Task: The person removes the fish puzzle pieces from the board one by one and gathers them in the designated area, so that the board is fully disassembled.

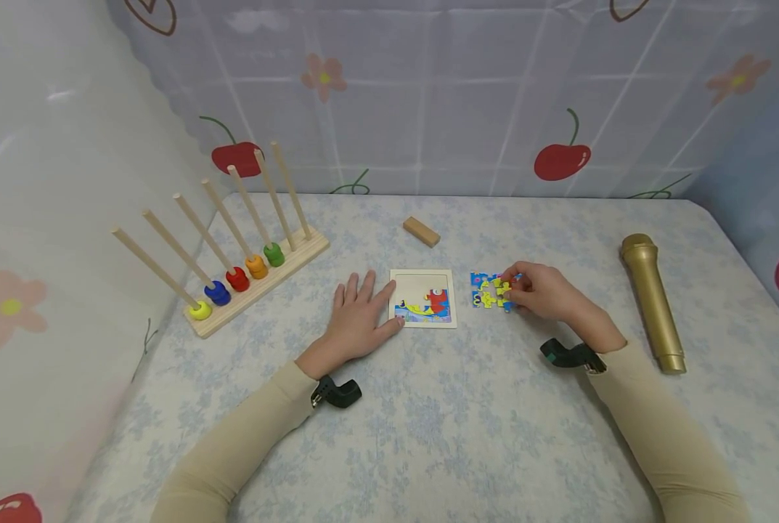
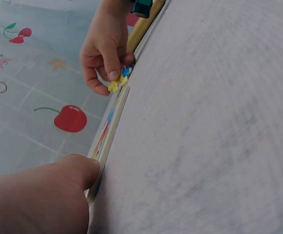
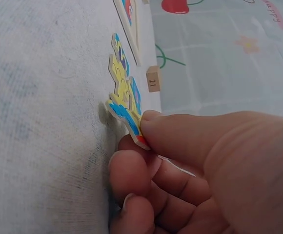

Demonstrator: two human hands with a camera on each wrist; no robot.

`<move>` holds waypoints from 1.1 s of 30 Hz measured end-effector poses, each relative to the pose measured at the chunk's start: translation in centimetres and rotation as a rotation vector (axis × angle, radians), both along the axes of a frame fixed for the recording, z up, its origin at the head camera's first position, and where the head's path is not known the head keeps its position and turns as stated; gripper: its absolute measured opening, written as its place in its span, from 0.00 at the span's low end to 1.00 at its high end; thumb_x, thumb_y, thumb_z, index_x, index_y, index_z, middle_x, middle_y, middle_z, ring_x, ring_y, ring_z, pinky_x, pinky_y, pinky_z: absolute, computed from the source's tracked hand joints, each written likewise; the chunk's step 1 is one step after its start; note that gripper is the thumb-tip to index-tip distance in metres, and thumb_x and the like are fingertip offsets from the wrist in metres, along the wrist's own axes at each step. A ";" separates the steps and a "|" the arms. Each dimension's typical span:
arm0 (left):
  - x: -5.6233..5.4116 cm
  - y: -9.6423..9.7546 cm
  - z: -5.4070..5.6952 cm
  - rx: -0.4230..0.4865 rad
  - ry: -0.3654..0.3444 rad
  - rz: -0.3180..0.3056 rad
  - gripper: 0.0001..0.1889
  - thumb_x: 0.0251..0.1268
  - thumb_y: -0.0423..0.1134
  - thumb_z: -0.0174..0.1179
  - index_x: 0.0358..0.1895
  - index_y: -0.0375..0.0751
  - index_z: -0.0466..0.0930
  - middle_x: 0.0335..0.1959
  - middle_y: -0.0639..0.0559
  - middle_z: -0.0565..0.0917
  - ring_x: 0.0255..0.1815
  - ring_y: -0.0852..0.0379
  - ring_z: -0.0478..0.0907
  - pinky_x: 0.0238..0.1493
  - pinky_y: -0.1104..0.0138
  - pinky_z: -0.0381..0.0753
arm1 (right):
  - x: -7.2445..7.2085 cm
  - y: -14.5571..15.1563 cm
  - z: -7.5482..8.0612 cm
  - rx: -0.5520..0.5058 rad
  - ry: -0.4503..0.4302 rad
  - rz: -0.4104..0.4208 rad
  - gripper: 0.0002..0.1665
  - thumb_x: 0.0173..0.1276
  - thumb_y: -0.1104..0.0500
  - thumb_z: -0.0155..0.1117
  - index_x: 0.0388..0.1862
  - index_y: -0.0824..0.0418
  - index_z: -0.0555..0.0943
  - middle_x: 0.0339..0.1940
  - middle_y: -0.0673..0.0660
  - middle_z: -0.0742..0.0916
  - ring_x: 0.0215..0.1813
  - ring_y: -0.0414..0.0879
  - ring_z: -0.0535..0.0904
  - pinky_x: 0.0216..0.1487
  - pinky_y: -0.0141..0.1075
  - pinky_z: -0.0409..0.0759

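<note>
Beige sleeves [image 1: 663, 443] sit closest to the head camera, at 8 and 4 o'clock, 1 dark wrist camera [image 1: 340, 393] per arm. Clock is centred on the wooden tray [image 1: 418, 281], head view. Tray: lower part holds colourful fitted pieces [image 1: 433, 311], upper part shows bare board. Left hand [image 1: 356, 319] at 9 o'clock: flat, fingers spread wide, index finger and thumb touching tray's left side. Right hand [image 1: 546, 290] at 3 o'clock: narrow, thumb and fingers pinching a puzzle piece [image 3: 124, 117]; can't tell if it's joined to the yellow-and-blue loose pieces [image 1: 487, 299] just beside, between tray and hand. Wood block [image 1: 422, 232] at 12 o'clock, apart from tray. Peg rack [image 1: 291, 270] at 9-10 o'clock, past left hand: 7 pegs, rings on 5 (yellow, blue, red, orange, green). Gold microphone [image 1: 653, 305] at 3 o'clock, past right hand.
</note>
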State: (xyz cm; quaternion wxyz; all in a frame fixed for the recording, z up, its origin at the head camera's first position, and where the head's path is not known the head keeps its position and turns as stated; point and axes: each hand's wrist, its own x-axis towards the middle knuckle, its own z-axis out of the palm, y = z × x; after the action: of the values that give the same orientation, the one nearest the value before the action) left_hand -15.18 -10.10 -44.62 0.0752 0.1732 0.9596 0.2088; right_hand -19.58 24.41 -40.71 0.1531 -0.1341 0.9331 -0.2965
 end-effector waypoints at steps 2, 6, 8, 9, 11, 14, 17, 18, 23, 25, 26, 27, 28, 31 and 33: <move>0.0 0.0 0.0 0.002 -0.001 0.000 0.38 0.74 0.60 0.53 0.81 0.49 0.58 0.84 0.34 0.47 0.85 0.29 0.36 0.79 0.34 0.38 | 0.0 0.0 -0.1 0.008 0.006 -0.001 0.15 0.72 0.63 0.65 0.54 0.68 0.78 0.30 0.59 0.87 0.25 0.44 0.79 0.30 0.33 0.80; 0.0 0.0 0.1 0.000 -0.005 0.004 0.38 0.74 0.60 0.53 0.82 0.50 0.57 0.84 0.35 0.47 0.85 0.30 0.36 0.79 0.34 0.38 | 0.0 0.1 -0.3 0.035 0.031 0.010 0.14 0.72 0.63 0.65 0.53 0.67 0.78 0.28 0.58 0.85 0.25 0.44 0.77 0.30 0.34 0.76; 0.0 0.0 0.0 -0.005 -0.006 0.005 0.38 0.74 0.60 0.53 0.82 0.50 0.57 0.84 0.35 0.47 0.85 0.30 0.36 0.79 0.34 0.38 | 0.0 0.1 -0.3 0.050 0.050 0.018 0.14 0.72 0.62 0.65 0.53 0.66 0.79 0.26 0.56 0.83 0.25 0.44 0.75 0.30 0.34 0.74; 0.0 0.0 0.0 -0.004 -0.004 0.005 0.38 0.74 0.60 0.53 0.82 0.50 0.57 0.84 0.35 0.47 0.85 0.30 0.36 0.79 0.34 0.38 | 0.0 0.1 -0.3 0.055 0.062 0.024 0.14 0.71 0.62 0.66 0.52 0.66 0.79 0.26 0.56 0.83 0.25 0.44 0.74 0.30 0.34 0.72; -0.1 0.1 -0.1 -0.005 -0.001 0.006 0.38 0.73 0.60 0.53 0.82 0.50 0.58 0.84 0.35 0.48 0.85 0.30 0.36 0.79 0.34 0.38 | 0.1 0.1 -0.3 0.064 0.081 0.034 0.13 0.71 0.62 0.66 0.51 0.66 0.80 0.25 0.55 0.81 0.25 0.44 0.72 0.30 0.34 0.70; -0.1 0.1 -0.2 -0.004 0.004 0.011 0.38 0.73 0.60 0.54 0.81 0.50 0.59 0.84 0.34 0.48 0.85 0.29 0.36 0.79 0.34 0.38 | 0.2 0.1 -0.2 0.070 0.098 0.049 0.13 0.71 0.61 0.67 0.51 0.66 0.80 0.24 0.54 0.79 0.26 0.45 0.69 0.31 0.35 0.68; -0.1 0.1 -0.3 -0.006 0.003 0.014 0.38 0.73 0.60 0.54 0.81 0.50 0.59 0.84 0.35 0.48 0.85 0.30 0.36 0.79 0.34 0.37 | 0.2 0.0 -0.2 0.079 0.103 0.056 0.14 0.71 0.61 0.67 0.51 0.67 0.80 0.25 0.55 0.78 0.27 0.45 0.69 0.32 0.36 0.67; -0.1 0.1 -0.3 -0.006 0.003 0.014 0.38 0.73 0.61 0.54 0.81 0.50 0.58 0.84 0.35 0.48 0.85 0.30 0.36 0.79 0.34 0.37 | 0.2 0.0 -0.2 0.082 0.102 0.056 0.14 0.71 0.61 0.67 0.51 0.67 0.80 0.25 0.55 0.78 0.27 0.45 0.69 0.32 0.37 0.68; -0.2 0.0 -0.4 -0.010 0.003 0.012 0.39 0.73 0.61 0.53 0.81 0.50 0.58 0.84 0.35 0.48 0.85 0.30 0.36 0.79 0.34 0.37 | 0.1 -0.2 -0.3 0.099 0.101 0.043 0.14 0.70 0.61 0.68 0.51 0.67 0.80 0.25 0.55 0.77 0.28 0.46 0.68 0.32 0.37 0.67; -0.3 0.0 -0.4 -0.015 0.004 0.013 0.39 0.73 0.61 0.53 0.81 0.50 0.58 0.84 0.35 0.48 0.85 0.30 0.36 0.79 0.34 0.37 | 0.1 -0.2 -0.3 0.104 0.103 0.036 0.13 0.70 0.61 0.68 0.50 0.66 0.80 0.25 0.54 0.76 0.28 0.46 0.68 0.32 0.37 0.65; -0.3 0.0 -0.4 -0.017 0.006 0.013 0.39 0.73 0.61 0.53 0.81 0.50 0.58 0.84 0.35 0.48 0.85 0.30 0.36 0.79 0.34 0.37 | 0.1 -0.2 -0.3 0.104 0.104 0.035 0.13 0.70 0.61 0.68 0.49 0.66 0.80 0.25 0.54 0.75 0.28 0.46 0.67 0.32 0.37 0.65; -0.3 0.0 -0.4 -0.017 0.007 0.013 0.39 0.73 0.61 0.53 0.81 0.50 0.58 0.84 0.35 0.48 0.85 0.30 0.36 0.79 0.34 0.37 | 0.2 -0.2 -0.3 0.103 0.107 0.036 0.13 0.70 0.61 0.68 0.49 0.66 0.80 0.25 0.54 0.74 0.28 0.46 0.67 0.32 0.37 0.65; -0.3 0.0 -0.4 -0.018 0.008 0.014 0.39 0.73 0.61 0.53 0.81 0.50 0.58 0.84 0.35 0.48 0.85 0.30 0.36 0.79 0.34 0.37 | 0.2 -0.2 -0.4 0.105 0.108 0.035 0.12 0.70 0.61 0.68 0.49 0.66 0.80 0.25 0.54 0.74 0.28 0.46 0.67 0.32 0.37 0.65; -0.2 0.1 -0.4 -0.016 0.009 0.014 0.39 0.73 0.61 0.54 0.81 0.50 0.59 0.84 0.35 0.49 0.85 0.30 0.36 0.79 0.34 0.38 | 0.2 -0.2 -0.4 0.103 0.112 0.043 0.12 0.70 0.62 0.68 0.48 0.66 0.81 0.25 0.55 0.76 0.28 0.46 0.67 0.33 0.38 0.65; -0.2 0.1 -0.4 -0.015 0.006 0.015 0.39 0.73 0.61 0.54 0.81 0.50 0.58 0.84 0.35 0.48 0.85 0.30 0.36 0.79 0.34 0.37 | 0.2 -0.1 -0.5 0.107 0.116 0.051 0.11 0.70 0.61 0.68 0.48 0.66 0.81 0.27 0.55 0.78 0.29 0.46 0.69 0.33 0.38 0.67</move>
State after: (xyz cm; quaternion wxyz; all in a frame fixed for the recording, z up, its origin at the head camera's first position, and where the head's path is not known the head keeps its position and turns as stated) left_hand -15.40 -10.02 -45.00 0.0723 0.1662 0.9625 0.2018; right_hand -19.33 24.30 -41.17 0.1131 -0.1666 0.9512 -0.2340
